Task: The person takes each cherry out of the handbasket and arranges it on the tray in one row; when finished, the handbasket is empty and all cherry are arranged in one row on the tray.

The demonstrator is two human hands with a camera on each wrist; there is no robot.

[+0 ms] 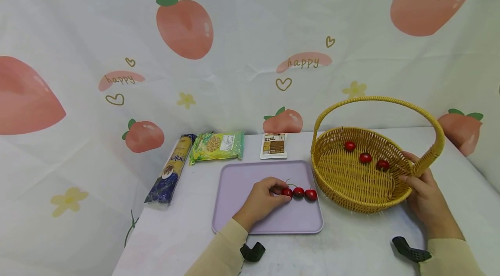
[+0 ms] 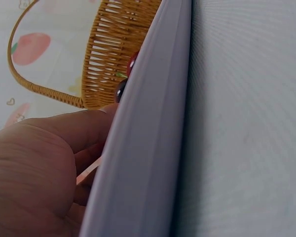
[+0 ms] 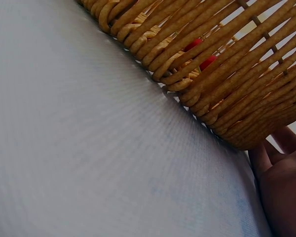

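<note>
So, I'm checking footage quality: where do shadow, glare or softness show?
Head view: small glints on the cherries, fairly even lighting; left wrist view: dark shadow along the lavender tray; right wrist view: right hand dim, white tablecloth soft.

A lilac rectangular tray (image 1: 242, 185) is being carried flat by a white tabletop (image 1: 343, 243). To the tray's right, just beside it, a yellow wicker basket (image 1: 340, 194) with a tall arched handle is being supported, its lower edge being met by the pale, finely textured surface. Beyond the tray, a small white-and-brown sachet (image 1: 274, 146) and a green-and-yellow packet (image 1: 217, 146) are being borne near the far edge. Farther left, a long blue-and-gold packet (image 1: 172, 169) is being held up aslant, its far end close beside the green-and-yellow packet.
</note>
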